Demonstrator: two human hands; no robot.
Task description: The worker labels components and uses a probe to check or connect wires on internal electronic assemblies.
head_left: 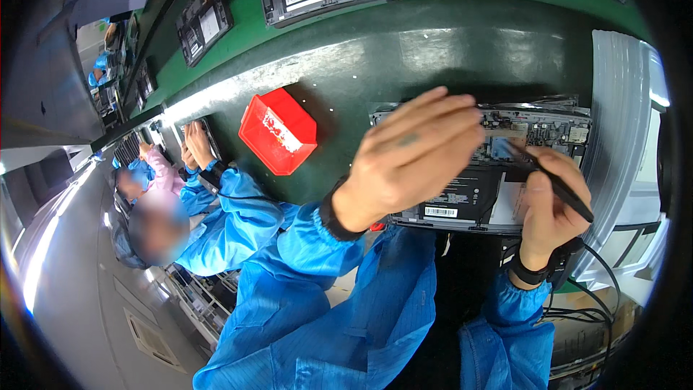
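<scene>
An opened laptop base [473,228] lies before me, its circuit board and black battery [453,196] exposed. My left hand [415,159] hovers over or rests on its left part, fingers stretched out and close together; what lies beneath the palm is hidden. Pinched in my right hand [552,209] is a pair of black tweezers [574,201]. Their tips point down and left, at or just above a small blue square [500,147] on the board. Whether the tips touch it I cannot tell.
A red bin [292,162] with white bits inside stands left of the laptop. Stacked clear plastic trays [613,115] border it on the right. More opened laptops [346,11] lie along the green strip beyond. At the left, a co-worker's hands [198,146] hold a device. Black cables [595,310] hang lower right.
</scene>
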